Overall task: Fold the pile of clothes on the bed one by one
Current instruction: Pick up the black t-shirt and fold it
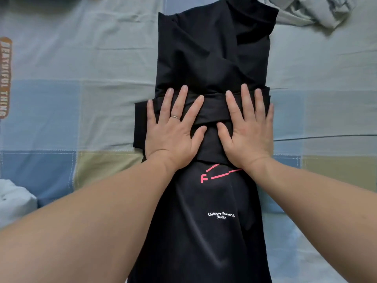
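A black T-shirt (212, 54) lies lengthwise down the middle of the bed, its sides folded in to make a long narrow strip. Pink marks and small white lettering show on its near part. Both sleeves are folded across the middle as a black band. My left hand (173, 129) presses flat on the left of that band, fingers spread, a ring on one finger. My right hand (247, 129) presses flat on the right of it, fingers straight. Neither hand grips the cloth.
The bed sheet (81, 99) is a patchwork of pale blue, grey and yellow-green squares. A crumpled grey garment (310, 11) lies at the far right. A white folded cloth (14, 201) sits at the near left edge. An orange lettered label (5, 76) marks the left edge.
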Demonstrator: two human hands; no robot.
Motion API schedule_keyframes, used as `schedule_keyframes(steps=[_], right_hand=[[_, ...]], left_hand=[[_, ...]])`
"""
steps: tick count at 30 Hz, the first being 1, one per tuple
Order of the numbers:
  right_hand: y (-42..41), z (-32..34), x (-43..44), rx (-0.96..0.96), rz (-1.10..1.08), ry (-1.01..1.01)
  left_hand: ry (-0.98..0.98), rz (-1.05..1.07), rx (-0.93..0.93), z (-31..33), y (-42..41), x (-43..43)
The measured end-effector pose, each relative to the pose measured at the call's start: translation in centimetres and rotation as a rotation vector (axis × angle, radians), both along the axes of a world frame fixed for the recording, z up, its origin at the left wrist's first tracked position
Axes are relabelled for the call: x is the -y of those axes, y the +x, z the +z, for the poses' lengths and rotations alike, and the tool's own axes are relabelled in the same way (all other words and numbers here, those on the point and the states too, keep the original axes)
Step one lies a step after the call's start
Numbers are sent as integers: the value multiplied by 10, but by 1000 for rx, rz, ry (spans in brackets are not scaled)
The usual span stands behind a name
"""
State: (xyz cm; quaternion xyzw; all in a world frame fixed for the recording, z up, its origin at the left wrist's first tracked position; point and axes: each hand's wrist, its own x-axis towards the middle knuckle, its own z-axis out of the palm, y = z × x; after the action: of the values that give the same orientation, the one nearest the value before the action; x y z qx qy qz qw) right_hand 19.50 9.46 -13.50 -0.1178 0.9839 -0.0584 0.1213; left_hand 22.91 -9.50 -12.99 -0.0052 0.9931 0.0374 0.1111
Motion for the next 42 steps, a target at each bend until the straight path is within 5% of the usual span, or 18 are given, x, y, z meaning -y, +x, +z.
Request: schedule_keyframes(steps=[7,14,25,31,35,42], right_hand=[[-2,3,-2,-17,2,-5],[11,33,-1,164,-44,-1],[242,57,-62,383,-52,33],[356,62,-80,353,-224,-48],[389,71,-81,302,-564,-342],[380,68,-68,641,-844,-581]], left_hand=[[-7,0,-37,0,-1,-2],[84,-20,58,21,1,-1],[174,-7,164,31,264,-3],[190,322,149,39,363,-24],[301,676,131,54,386,-42],[648,1043,160,61,380,-35]])
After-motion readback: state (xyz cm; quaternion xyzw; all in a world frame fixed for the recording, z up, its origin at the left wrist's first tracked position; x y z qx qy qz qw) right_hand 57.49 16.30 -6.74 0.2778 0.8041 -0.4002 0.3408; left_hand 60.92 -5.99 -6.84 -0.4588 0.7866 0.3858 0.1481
